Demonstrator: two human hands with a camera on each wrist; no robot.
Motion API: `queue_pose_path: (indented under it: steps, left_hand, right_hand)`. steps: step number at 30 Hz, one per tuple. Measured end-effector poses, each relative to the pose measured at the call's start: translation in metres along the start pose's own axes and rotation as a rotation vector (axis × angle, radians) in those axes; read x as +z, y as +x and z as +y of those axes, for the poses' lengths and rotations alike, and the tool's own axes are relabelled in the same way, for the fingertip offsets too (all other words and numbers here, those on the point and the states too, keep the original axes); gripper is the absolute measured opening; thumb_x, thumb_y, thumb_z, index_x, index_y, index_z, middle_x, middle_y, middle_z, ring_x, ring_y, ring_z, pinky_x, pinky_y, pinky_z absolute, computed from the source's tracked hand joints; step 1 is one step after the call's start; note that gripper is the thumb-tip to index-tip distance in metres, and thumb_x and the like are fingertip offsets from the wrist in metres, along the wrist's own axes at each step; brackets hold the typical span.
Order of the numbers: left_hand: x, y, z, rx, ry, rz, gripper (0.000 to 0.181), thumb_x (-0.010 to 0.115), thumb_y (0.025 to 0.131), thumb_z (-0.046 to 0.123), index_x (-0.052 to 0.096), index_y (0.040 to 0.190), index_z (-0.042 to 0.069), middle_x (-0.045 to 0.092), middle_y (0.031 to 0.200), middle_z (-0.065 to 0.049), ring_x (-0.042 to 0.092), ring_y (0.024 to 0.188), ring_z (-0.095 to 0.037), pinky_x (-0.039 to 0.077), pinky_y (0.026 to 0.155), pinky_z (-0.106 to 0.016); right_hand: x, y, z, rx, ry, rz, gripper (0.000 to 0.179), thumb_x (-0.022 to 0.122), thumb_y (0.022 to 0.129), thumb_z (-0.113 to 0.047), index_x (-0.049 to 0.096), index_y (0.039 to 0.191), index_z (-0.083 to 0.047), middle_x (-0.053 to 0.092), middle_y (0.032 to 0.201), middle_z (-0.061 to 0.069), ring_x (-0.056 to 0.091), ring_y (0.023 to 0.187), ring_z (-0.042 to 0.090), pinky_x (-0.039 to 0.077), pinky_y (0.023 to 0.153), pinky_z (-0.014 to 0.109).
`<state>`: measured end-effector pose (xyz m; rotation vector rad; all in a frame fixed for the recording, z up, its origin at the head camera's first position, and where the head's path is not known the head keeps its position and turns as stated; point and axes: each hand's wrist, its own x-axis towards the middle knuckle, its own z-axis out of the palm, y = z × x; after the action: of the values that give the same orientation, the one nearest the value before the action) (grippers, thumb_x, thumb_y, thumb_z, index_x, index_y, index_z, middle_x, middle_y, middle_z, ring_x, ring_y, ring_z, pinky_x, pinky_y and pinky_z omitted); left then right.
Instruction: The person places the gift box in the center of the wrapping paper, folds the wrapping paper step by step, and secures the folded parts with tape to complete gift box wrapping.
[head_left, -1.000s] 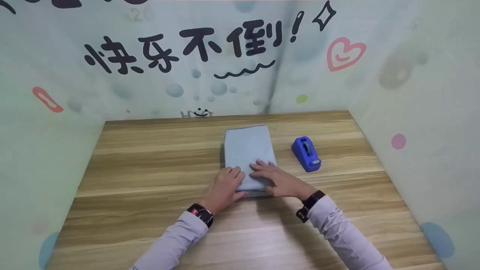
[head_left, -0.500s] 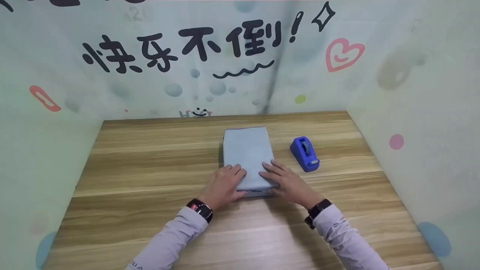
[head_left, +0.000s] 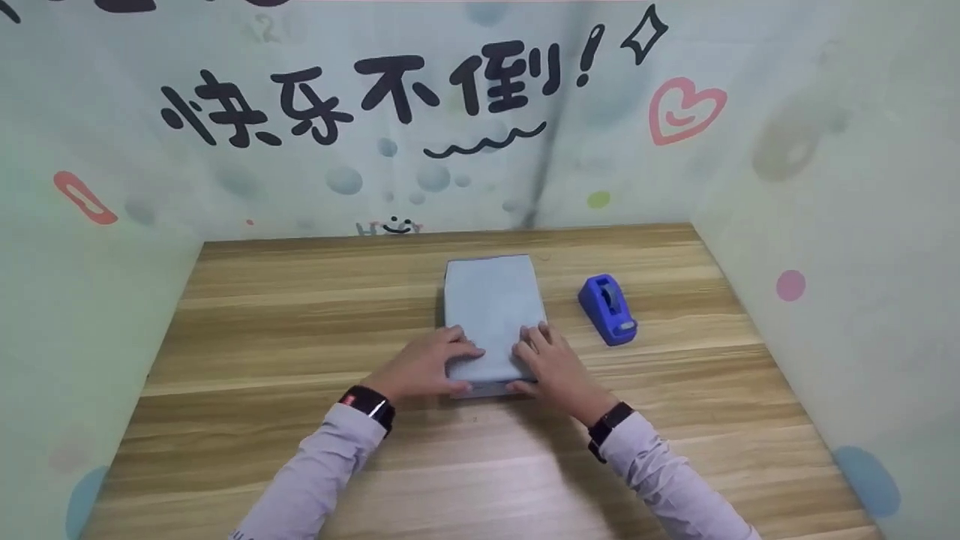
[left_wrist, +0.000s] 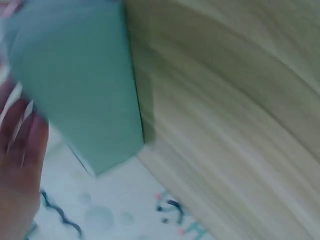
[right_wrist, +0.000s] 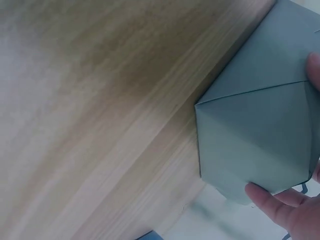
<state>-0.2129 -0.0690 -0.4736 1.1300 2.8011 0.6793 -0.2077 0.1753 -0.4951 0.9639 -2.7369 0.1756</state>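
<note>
A box wrapped in light blue paper (head_left: 495,304) lies flat near the middle of the wooden table. My left hand (head_left: 420,364) holds its near left corner, fingers over the top and thumb low at the near end. At the near right corner my right hand (head_left: 562,375) grips the box, its fingers bent on top and its thumb against the near end. In the right wrist view, a folded paper edge crosses the box (right_wrist: 255,130) and the thumb (right_wrist: 314,70) touches it. The left wrist view is blurred; the left hand (left_wrist: 20,160) shows at its edge beside the box (left_wrist: 85,90).
A blue tape dispenser (head_left: 609,309) stands on the table (head_left: 300,322) to the right of the box. Its corner (right_wrist: 150,236) shows at the bottom of the right wrist view. Printed cloth walls (head_left: 637,172) enclose the table at the back and both sides.
My left hand has shifted left to the near left corner. The right hand first slid right along the top, then its fingers bent and its thumb moved in against the near end.
</note>
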Motion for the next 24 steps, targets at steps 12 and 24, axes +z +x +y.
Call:
queue_pose_path:
  steps: [12, 24]
  left_hand:
    - [0.015, -0.005, 0.000, 0.091, 0.182, 0.102, 0.046, 0.071, 0.079, 0.025, 0.056, 0.121, 0.012, 0.052, 0.113, -0.004, 0.049, 0.102, -0.018, 0.049, 0.084, -0.033]
    - [0.025, 0.004, 0.008, 0.087, 0.415, 0.147, 0.044, 0.069, 0.079, 0.038, 0.052, 0.108, 0.010, 0.050, 0.104, -0.005, 0.046, 0.091, -0.019, 0.046, 0.073, -0.031]
  right_hand:
    - [-0.001, -0.001, 0.001, -0.036, 0.036, 0.033, 0.053, 0.066, 0.079, -0.049, 0.052, 0.108, -0.007, 0.052, 0.122, 0.018, 0.048, 0.115, 0.043, 0.036, 0.103, 0.053]
    - [-0.001, 0.000, 0.001, -0.031, 0.008, 0.015, 0.050, 0.065, 0.081, -0.049, 0.055, 0.109, -0.010, 0.052, 0.123, 0.016, 0.048, 0.114, 0.040, 0.044, 0.094, 0.052]
